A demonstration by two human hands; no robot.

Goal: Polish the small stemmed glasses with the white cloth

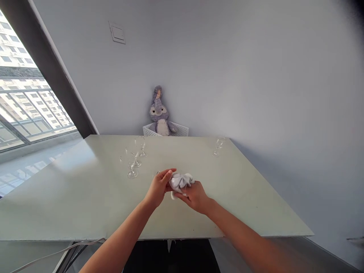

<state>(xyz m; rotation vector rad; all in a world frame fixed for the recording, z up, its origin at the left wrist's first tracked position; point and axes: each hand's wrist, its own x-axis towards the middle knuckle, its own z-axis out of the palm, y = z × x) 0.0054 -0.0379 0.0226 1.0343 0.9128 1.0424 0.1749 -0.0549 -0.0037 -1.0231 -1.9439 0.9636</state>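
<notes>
Clasps a mostly hidden glass [174, 182] in curled left hand [160, 185], a crumpled white cloth [183, 181] in bent right hand [196, 197], above the middle of the table [93, 197]; shows stemmed glasses [132, 174] toward its left and far-right corner.

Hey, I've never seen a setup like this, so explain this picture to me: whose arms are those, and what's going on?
There's no machine here: these are a person's bare hands, seen by a camera worn on that person's head, looking forward and down. The left hand and right hand hold a bunched white cloth between them, above a pale table. Some clear glass seems to show beside the left hand, but it's too hidden to name surely. Three stemmed glasses stand toward the left and another glass at the far right. Behind the table, a plush toy sits in a white basket.
</notes>
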